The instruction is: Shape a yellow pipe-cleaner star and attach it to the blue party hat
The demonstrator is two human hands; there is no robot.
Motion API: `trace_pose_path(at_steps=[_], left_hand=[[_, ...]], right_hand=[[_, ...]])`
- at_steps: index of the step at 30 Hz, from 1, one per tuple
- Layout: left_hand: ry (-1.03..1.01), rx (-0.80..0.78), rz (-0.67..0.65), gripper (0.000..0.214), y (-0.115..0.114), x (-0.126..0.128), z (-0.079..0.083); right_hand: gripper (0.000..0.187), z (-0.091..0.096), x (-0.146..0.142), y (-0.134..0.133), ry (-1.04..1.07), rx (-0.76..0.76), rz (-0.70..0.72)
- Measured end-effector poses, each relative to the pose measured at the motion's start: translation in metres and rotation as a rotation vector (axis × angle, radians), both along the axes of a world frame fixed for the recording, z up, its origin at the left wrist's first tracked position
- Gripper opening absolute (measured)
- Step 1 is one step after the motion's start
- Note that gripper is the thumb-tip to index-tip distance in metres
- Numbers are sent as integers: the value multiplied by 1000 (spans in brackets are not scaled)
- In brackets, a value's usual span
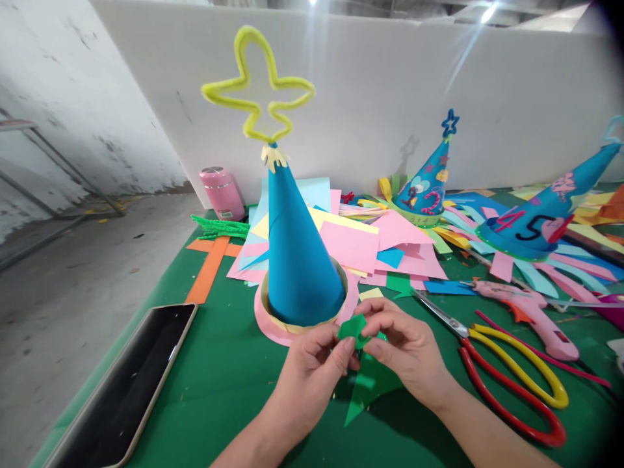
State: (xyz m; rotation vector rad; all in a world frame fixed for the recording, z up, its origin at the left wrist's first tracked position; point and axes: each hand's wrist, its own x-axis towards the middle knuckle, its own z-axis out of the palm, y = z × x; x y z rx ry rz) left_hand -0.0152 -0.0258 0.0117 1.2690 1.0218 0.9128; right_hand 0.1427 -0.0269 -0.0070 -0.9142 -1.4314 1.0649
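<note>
My left hand (314,364) pinches a small piece of green paper (351,330) between thumb and fingers. On the other side of that piece, my right hand (402,341) grips it with closed fingertips. A larger green paper scrap (368,389) with a pointed corner shows just below my hands; whether it joins the held piece I cannot tell. Right behind my hands stands a blue paper cone hat (299,260), upright in a pink paper ring (263,320). A yellow pipe-cleaner shape (270,84) rises from its tip.
A phone (131,383) lies at the left. Scissors (509,383) and a pink glue gun (531,312) lie at the right. Farther back are two decorated blue hats (424,182), paper sheets (346,244), green pipe cleaners (221,227) and a pink flask (221,194). A white board (351,97) stands behind.
</note>
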Motion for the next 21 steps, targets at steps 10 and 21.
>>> trace_pose_path(at_steps=[10, 21], left_hand=[[-46, -37, -9, 20, 0, 1, -3], [-85, -94, -4, 15, 0, 3, -2]], right_hand=[[11, 3, -7, -1, 82, -138, -39], [12, 4, -7, -3, 39, -118, -81]])
